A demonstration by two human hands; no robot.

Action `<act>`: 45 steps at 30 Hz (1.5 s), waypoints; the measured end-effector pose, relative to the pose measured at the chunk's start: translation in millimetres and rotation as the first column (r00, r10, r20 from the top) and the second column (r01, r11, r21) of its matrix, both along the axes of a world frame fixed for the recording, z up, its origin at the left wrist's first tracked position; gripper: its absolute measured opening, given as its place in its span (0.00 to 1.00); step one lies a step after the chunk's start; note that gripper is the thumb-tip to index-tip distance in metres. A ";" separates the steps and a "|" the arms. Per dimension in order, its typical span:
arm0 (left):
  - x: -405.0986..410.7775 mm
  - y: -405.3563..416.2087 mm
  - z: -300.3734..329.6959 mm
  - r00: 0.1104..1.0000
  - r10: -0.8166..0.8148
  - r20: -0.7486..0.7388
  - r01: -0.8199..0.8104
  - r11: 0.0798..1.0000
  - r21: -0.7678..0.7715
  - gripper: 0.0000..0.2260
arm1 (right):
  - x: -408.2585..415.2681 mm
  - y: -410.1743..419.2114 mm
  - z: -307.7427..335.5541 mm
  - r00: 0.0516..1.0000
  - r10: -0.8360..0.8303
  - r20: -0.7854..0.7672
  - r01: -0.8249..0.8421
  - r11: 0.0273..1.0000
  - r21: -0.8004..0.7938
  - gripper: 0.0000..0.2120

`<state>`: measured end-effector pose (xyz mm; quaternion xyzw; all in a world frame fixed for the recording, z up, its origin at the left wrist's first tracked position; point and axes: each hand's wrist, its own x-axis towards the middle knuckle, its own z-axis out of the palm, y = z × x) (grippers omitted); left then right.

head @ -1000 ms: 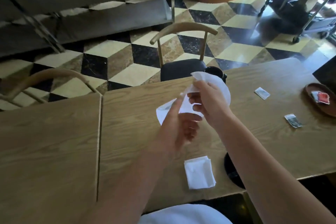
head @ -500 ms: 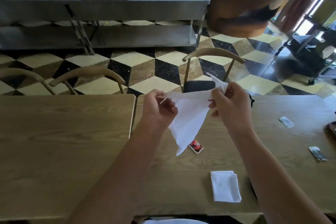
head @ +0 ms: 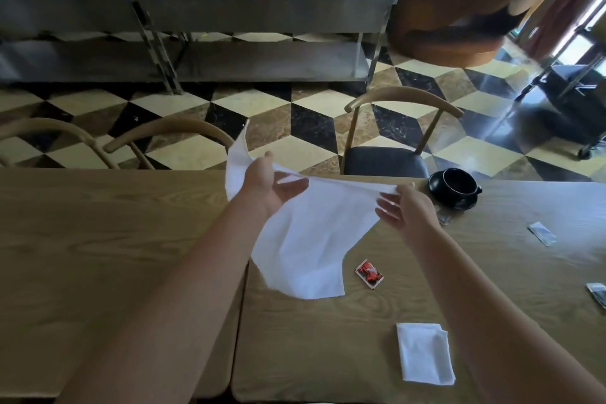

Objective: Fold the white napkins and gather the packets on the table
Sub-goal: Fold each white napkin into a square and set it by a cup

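Change: since half a second ago the two hands moved apart, and the white cloth napkin is now spread wide, not hanging in a narrow point.
Tables: two light wooden tables, pushed together with a thin seam between them; the left top is bare and gives free room.
Chairs: three curved wooden chair backs at the far edge, one with a dark seat.
Napkins: two. The open one hangs in the air over the seam, its lower edge just above the wood. One folded white square napkin lies near the front edge, under the right forearm.
Cup: one black cup on a black saucer, just beyond the right hand.
Packets: three in view. One red packet just right of the hanging napkin, one pale packet and one dark packet at the right border.
Left hand: raised, pinching the top edge, fingers pointing right.
Right hand: pinching the opposite top corner, lower fingers spread.
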<state>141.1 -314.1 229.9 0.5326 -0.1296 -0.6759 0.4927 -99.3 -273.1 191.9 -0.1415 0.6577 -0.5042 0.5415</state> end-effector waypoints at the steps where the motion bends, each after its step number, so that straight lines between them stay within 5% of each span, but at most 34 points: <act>1: 0.4 -9.8 5.2 0.999 0.010 -0.036 -0.010 1.000 -0.019 0.16 | 0.1 -12.4 5.2 1.000 0.005 0.009 -0.005 1.000 -0.015 0.13; 8: 11.2 -30.5 31.3 0.974 0.068 -0.215 -0.131 0.946 -0.297 0.11 | 1.1 -48.6 48.6 1.000 -0.001 -0.007 -0.001 0.971 -0.237 0.17; 12: 24.2 -3.4 5.8 0.949 0.220 -0.226 -0.267 0.941 -0.208 0.16 | -2.4 -16.4 36.1 0.998 0.028 -0.055 -0.041 0.969 -0.242 0.12; 16: 41.6 38.5 -58.7 0.944 0.311 -0.114 -0.309 0.950 0.035 0.06 | -9.0 27.8 -16.5 0.999 0.027 -0.034 -0.029 0.997 -0.067 0.12; 23: 62.4 126.9 -182.6 0.976 0.124 0.181 -0.189 0.896 0.402 0.05 | -15.8 98.7 -119.0 0.993 0.107 -0.040 -0.087 0.933 0.349 0.09; 27: 72.2 177.6 -226.5 0.971 -0.071 0.228 -0.064 0.842 0.536 0.06 | -23.8 139.9 -155.3 0.997 0.079 0.018 -0.078 0.874 0.479 0.07; 34: 96.6 223.9 -249.2 0.949 -0.125 0.290 -0.068 0.817 0.572 0.08 | -27.0 187.3 -178.5 0.998 0.048 0.037 -0.060 0.848 0.526 0.04; 39: 100.5 222.0 -245.8 0.960 -0.019 0.278 -0.142 0.826 0.546 0.12 | -27.4 196.0 -179.6 1.000 0.015 0.016 -0.021 0.873 0.488 0.05; 45: 103.6 176.6 -219.8 0.930 0.055 0.362 -0.197 0.908 0.370 0.09 | -35.1 159.3 -158.4 0.988 0.043 -0.145 0.008 0.944 0.330 0.06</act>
